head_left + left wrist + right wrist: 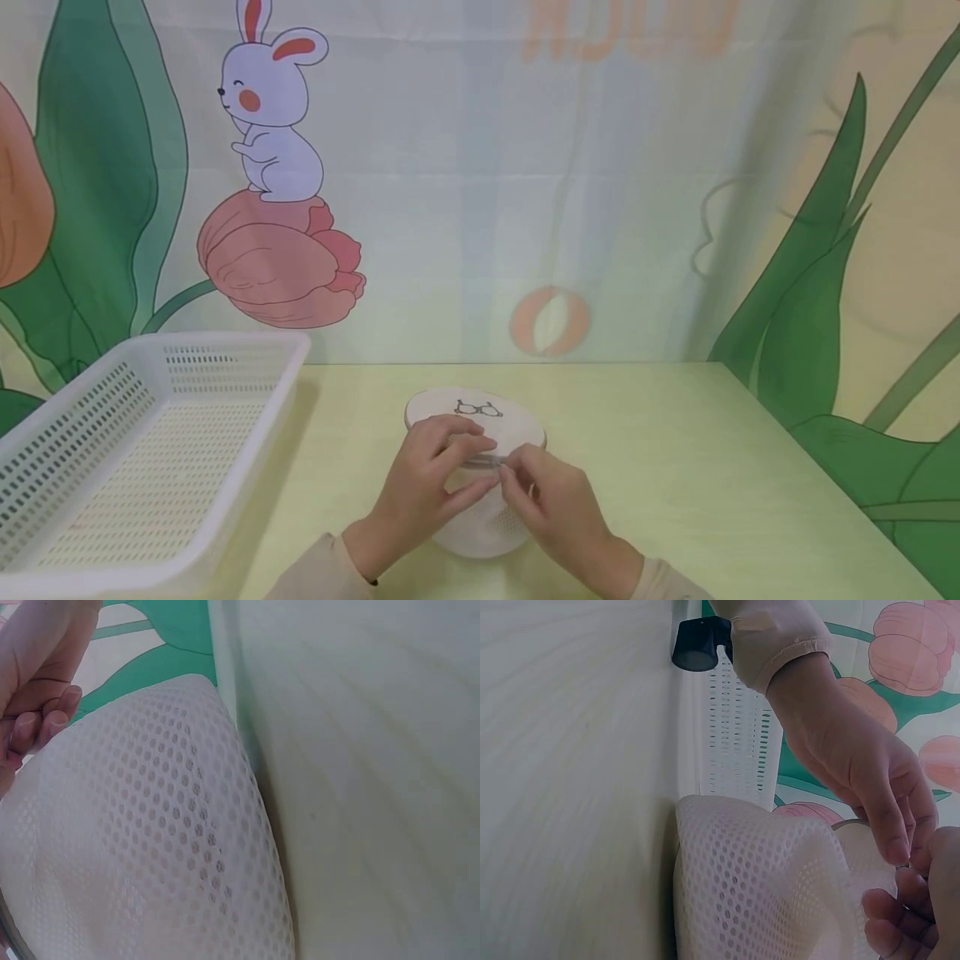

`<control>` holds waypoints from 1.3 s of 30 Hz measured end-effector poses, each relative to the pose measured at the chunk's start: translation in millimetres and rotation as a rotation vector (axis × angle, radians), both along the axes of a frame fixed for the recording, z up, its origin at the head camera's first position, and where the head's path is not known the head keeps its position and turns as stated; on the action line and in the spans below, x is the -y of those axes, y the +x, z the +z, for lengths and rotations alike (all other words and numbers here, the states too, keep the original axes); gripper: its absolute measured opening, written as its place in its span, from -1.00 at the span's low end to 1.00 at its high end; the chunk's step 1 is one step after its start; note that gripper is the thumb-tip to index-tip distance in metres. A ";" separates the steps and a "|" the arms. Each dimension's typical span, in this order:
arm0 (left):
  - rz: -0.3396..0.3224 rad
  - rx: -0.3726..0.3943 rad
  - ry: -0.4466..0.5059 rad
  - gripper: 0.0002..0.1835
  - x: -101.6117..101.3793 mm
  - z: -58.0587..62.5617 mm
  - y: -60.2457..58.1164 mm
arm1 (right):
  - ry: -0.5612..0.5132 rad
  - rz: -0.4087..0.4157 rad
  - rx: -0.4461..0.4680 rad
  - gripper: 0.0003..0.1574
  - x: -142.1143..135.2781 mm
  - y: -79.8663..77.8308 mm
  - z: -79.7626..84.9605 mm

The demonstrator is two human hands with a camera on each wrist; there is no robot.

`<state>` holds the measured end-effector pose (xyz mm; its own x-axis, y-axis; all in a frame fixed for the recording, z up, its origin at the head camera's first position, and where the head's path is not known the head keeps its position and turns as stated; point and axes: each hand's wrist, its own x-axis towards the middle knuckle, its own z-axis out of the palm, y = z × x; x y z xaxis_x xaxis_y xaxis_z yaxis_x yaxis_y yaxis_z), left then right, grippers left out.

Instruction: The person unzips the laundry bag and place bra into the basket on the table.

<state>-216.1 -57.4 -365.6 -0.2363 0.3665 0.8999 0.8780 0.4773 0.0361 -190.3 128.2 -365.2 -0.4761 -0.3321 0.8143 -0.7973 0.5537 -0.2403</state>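
A round white mesh laundry bag (480, 533) stands on the table, with a bra drawn in dark lines on its pale top (435, 406). Along the near edge of that top runs a grey zipper (482, 461). With thumb and fingertips my right hand (558, 504) pinches the zipper at the front. From the other side my left hand (423, 471) holds the bag's edge there, thumb below and fingers above. Both sets of fingertips meet close together in the right wrist view, beside the mesh wall (735, 877). The zipper pull is hidden by the fingers.
A white perforated plastic basket (257, 433) stands to the left on the pale yellow-green table (675, 467). Behind the table hangs a printed cloth (450, 208) with a rabbit and tulips. A black device (697, 646) sits at the left sleeve.
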 end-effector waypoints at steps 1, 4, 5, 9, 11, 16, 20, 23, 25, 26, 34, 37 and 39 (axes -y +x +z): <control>0.004 -0.001 0.000 -0.73 -0.1 -0.5 -0.2 | 0.001 -0.001 0.006 -0.84 0.2 0.3 0.0; 0.017 -0.003 -0.007 -0.73 -0.3 -2.2 -1.2 | 0.008 -0.007 0.020 -0.85 0.6 1.5 0.5; 0.021 -0.001 -0.010 -0.74 -0.3 -2.7 -1.5 | 0.010 -0.008 0.022 -0.85 0.8 1.9 0.8; 0.034 0.010 -0.027 -0.72 0.2 -4.5 -2.8 | 0.016 0.005 0.028 -0.86 1.8 3.0 1.6; 0.039 0.016 -0.035 -0.70 0.9 -5.4 -3.2 | 0.019 0.013 0.035 -0.86 2.4 3.1 1.8; 0.037 0.036 -0.042 -0.70 3.1 -8.1 -4.5 | 0.031 0.015 0.064 -0.86 3.0 3.8 1.5; 0.020 0.039 -0.036 -0.72 4.1 -10.6 -7.2 | 0.037 0.031 0.053 -0.85 3.2 3.4 1.1; 0.007 0.026 -0.030 -0.74 4.6 -11.9 -8.8 | 0.039 0.047 0.034 -0.84 3.2 2.6 1.1; -0.001 0.014 -0.030 -0.76 4.9 -12.2 -9.1 | 0.042 0.049 0.025 -0.83 3.2 2.3 1.1; -0.005 0.009 -0.030 -0.76 5.0 -12.2 -9.2 | 0.045 0.045 0.024 -0.83 3.2 2.2 1.0; -0.020 -0.013 -0.049 -0.78 6.0 -11.4 -8.7 | 0.078 -0.008 0.037 -0.77 3.5 2.5 0.1; -0.024 -0.006 -0.062 -0.75 6.8 -11.7 -9.6 | 0.062 -0.007 0.046 -0.76 3.6 2.9 -0.1; -0.026 -0.003 -0.067 -0.72 7.5 -12.1 -10.3 | 0.051 -0.004 0.056 -0.75 3.5 3.1 -0.5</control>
